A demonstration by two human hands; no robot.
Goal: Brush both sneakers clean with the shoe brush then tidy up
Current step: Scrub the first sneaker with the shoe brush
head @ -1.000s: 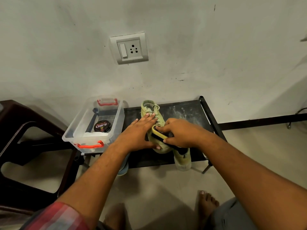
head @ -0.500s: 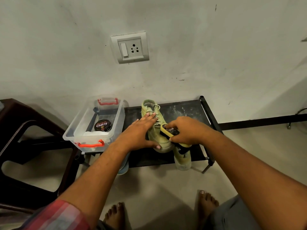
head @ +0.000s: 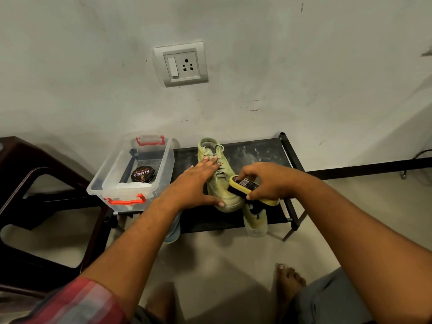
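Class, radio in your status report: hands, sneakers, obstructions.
Left hand flat, steadying upper sneaker. Right hand gripping shoe brush against its side. Second sneaker lower down, untouched.

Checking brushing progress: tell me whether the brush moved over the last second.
Yes. The brush has slid right across the sneaker's toe, toward the right rail of the rack.

Pale green lace-up canvas sneaker [head: 222, 183] stands upright on the black rack's top shelf [head: 257, 153], toe towards the camera, with the left hand [head: 194, 185] flat across its side. The yellow-backed shoe brush with black bristles [head: 245, 187] tilts against the sneaker near the toe, gripped in the right hand [head: 266, 181]. The matching second sneaker [head: 256, 220] sits lower, toe poking out beneath the shelf's front edge.
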